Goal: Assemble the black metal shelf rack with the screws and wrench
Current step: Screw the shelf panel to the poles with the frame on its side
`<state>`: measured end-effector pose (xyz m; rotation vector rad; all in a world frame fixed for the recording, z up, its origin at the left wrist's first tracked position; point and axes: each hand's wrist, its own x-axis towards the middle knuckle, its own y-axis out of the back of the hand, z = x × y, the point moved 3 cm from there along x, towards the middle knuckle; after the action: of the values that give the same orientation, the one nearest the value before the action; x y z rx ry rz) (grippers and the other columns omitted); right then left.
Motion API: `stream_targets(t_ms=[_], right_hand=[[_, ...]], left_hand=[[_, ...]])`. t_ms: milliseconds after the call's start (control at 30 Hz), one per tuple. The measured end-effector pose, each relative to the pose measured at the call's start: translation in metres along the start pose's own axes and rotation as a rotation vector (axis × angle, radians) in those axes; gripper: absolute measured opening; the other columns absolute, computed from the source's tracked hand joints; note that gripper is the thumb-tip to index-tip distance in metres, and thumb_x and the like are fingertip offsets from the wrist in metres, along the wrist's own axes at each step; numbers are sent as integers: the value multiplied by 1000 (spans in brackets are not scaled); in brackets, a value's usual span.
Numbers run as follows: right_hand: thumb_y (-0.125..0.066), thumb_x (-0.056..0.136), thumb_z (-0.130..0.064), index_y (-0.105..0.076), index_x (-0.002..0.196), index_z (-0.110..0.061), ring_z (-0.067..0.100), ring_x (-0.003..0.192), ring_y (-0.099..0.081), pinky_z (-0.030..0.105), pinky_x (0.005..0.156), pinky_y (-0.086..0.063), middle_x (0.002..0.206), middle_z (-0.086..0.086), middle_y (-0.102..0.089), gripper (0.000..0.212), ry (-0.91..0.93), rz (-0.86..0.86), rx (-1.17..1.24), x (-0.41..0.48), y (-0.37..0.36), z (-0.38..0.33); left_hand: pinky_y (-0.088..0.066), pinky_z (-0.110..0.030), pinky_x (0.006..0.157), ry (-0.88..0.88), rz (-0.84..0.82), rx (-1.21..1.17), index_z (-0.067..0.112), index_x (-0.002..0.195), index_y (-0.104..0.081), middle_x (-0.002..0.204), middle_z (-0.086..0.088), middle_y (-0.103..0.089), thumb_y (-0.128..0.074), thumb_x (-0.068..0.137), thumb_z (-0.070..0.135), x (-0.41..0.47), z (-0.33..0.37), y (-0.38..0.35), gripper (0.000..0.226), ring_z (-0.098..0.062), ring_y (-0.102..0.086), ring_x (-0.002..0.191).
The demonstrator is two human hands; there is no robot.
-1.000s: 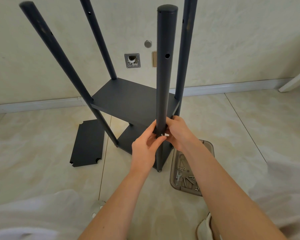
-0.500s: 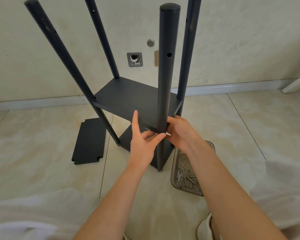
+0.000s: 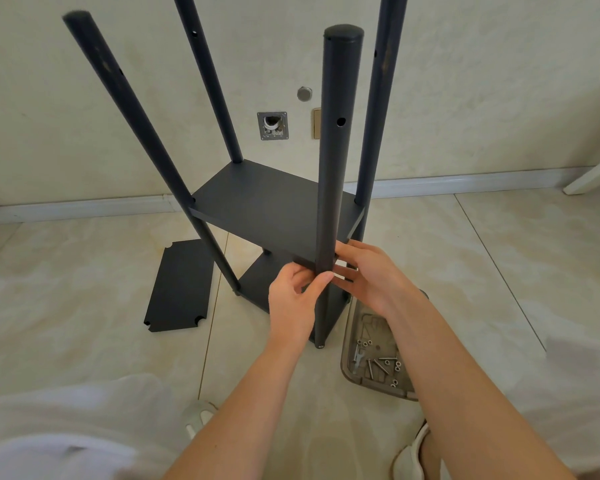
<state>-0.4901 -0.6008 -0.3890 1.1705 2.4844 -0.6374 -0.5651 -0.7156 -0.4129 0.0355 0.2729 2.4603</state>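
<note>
Where pole (image 3: 330, 202) meets shelf (image 3: 267, 209), left grip (image 3: 291, 301) pinching pole, right grip (image 3: 369, 277) touching.

I read the near post (image 3: 329, 188) and upper shelf (image 3: 267, 209) as matte black, plain, no pattern. The loose shelf panel (image 3: 181, 285) is the same flat black. Floor tiles (image 3: 84, 341) are cream with pale beige marbling and thin dark grout lines. Wall (image 3: 499, 98) is off-white, faintly mottled. Baseboard (image 3: 465, 183) is white. Tray (image 3: 349, 368) looks translucent grey-brown to me, and the screws (image 3: 378, 365) are silver. Wall plate (image 3: 273, 125) is grey metal, the round cap (image 3: 304, 93) silver, the switch plate (image 3: 316, 123) beige. Garment (image 3: 66, 427) is white, the shoe (image 3: 409, 455) off-white.
</note>
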Motion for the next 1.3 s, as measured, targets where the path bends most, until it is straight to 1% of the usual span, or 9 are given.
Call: stream_targets(t_ms=[267,400,500,667,767,933,1033,1167,1300], right_hand=[[-64,95,-27,-64,117,-10,24,100,-70,34,87,-58,112,9,-71,28,-10,-48,-10,-1,1,1],[-64,95,-25,-64,119,-8,20,93,-72,31,79,-57,109,9,-72,29,-19,-74,-3,-1,3,-1],[-65,94,-22,-64,111,-9,14,80,-74,29,75,-56,92,2,-74,21,-33,-95,11,-2,5,-3],[-64,95,-22,-58,127,-4,27,106,-68,43,104,-49,117,13,-70,37,-19,-166,12,-5,8,-3],[-62,96,-22,-56,129,1,28,111,-66,43,106,-46,121,16,-68,41,-16,-202,22,-6,10,0],[-60,97,-18,-57,129,-4,28,112,-67,44,105,-47,122,13,-69,35,-74,-236,172,-1,25,13],[-59,97,-17,-63,121,-7,27,106,-69,42,100,-52,115,10,-72,26,-131,-121,214,6,46,32],[-60,97,-10,-63,117,-7,27,99,-70,45,98,-53,106,12,-73,21,-160,225,288,16,87,77],[-58,97,-9,-63,113,-7,26,95,-69,39,89,-56,102,14,-71,17,-303,408,142,25,110,129]], left_hand=[[-49,-4,72,-92,96,66,26,98,-66,86,25,-70,-78,83,30,-5,1,0,20,8,-67,87],[-46,-13,70,-163,255,266,31,101,-49,91,16,-57,-84,71,47,-7,13,10,50,-4,-56,88],[-38,-27,91,-333,295,548,24,115,-53,111,8,-53,-79,67,61,-2,25,19,66,-14,-48,105],[-6,-41,122,-623,-59,795,17,135,-60,149,-2,-49,-74,83,43,14,41,23,60,-24,-28,149],[-6,-44,125,-629,-320,775,21,136,-60,149,4,-50,-61,88,46,24,46,26,54,-17,-26,150],[-9,-35,121,-681,-316,776,23,132,-63,142,18,-42,-61,88,44,26,44,27,49,-12,-34,145],[-14,-39,120,-691,-288,753,21,128,-66,139,18,-42,-61,87,44,25,43,25,47,-10,-35,141],[-18,-44,120,-704,-301,743,22,126,-67,138,19,-43,-61,87,43,25,40,26,45,-12,-37,141],[-17,-40,119,-704,-274,735,23,125,-68,137,23,-41,-60,87,46,25,38,25,45,-2,-33,139]])
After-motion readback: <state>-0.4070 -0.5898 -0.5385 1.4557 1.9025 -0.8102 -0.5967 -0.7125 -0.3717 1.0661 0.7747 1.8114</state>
